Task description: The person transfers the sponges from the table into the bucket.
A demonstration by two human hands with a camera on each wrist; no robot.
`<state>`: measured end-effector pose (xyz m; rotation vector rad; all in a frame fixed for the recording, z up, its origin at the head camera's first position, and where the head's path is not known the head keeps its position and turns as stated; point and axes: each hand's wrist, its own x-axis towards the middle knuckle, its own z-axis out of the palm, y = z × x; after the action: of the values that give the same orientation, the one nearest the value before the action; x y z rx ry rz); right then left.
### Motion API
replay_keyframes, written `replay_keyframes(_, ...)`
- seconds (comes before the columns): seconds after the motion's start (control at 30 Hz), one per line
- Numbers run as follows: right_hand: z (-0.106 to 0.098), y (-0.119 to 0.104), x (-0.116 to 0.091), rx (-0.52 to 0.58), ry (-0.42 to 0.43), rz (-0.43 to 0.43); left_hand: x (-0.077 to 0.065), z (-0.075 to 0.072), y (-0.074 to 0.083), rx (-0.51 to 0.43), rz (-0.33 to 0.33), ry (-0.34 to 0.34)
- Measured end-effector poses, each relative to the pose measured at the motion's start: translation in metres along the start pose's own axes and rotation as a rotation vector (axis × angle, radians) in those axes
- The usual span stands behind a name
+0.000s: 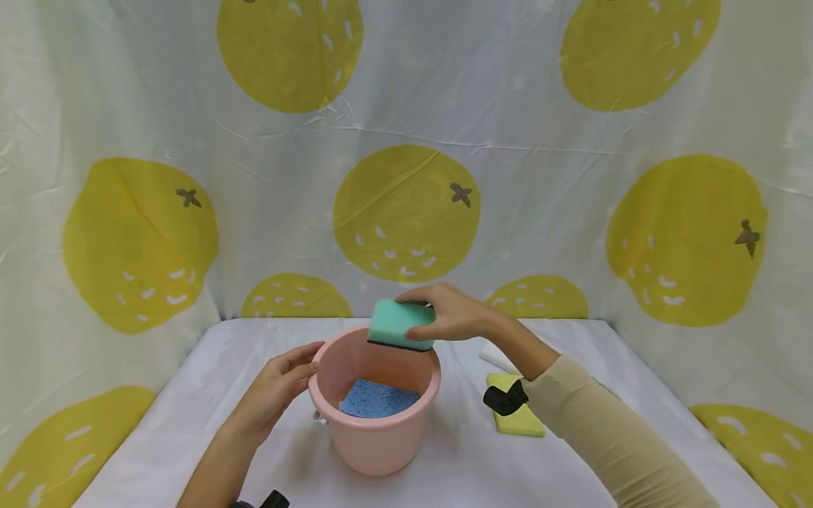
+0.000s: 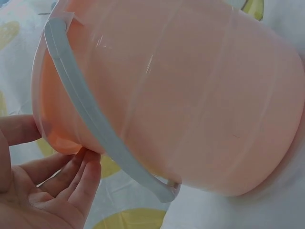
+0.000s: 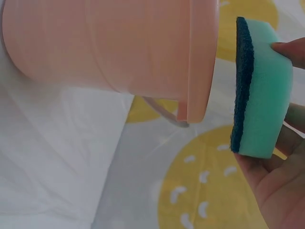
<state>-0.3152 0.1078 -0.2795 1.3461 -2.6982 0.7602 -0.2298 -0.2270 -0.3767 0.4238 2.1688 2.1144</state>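
Observation:
A pink bucket (image 1: 379,444) stands upright on the white-covered table, its pale grey handle (image 2: 90,109) hanging down the side. Inside the bucket lies a blue sponge (image 1: 379,400). My left hand (image 1: 276,386) holds the bucket's left rim, thumb and fingers on either side of the edge in the left wrist view. Above the far right part of the rim, my right hand (image 1: 444,315) grips a green scrub sponge (image 1: 396,324) between thumb and fingers. Its dark scouring side (image 3: 243,86) faces down toward the bucket opening, a small gap away in the right wrist view.
Right of the bucket, a yellow sponge (image 1: 521,421) lies on the table, partly covered by the black wrist strap piece (image 1: 505,399). Behind it is a white item (image 1: 497,358), partly hidden by the right forearm. A curtain with yellow fruit prints (image 1: 406,212) encloses the table's back and sides.

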Motion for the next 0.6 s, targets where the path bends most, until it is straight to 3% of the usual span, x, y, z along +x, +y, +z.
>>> replay_keyframes(0.6,0.016,-0.004,0.016,-0.003,-0.06,-0.002,-0.004,0.004,0.001,0.029,0.029,-0.018)
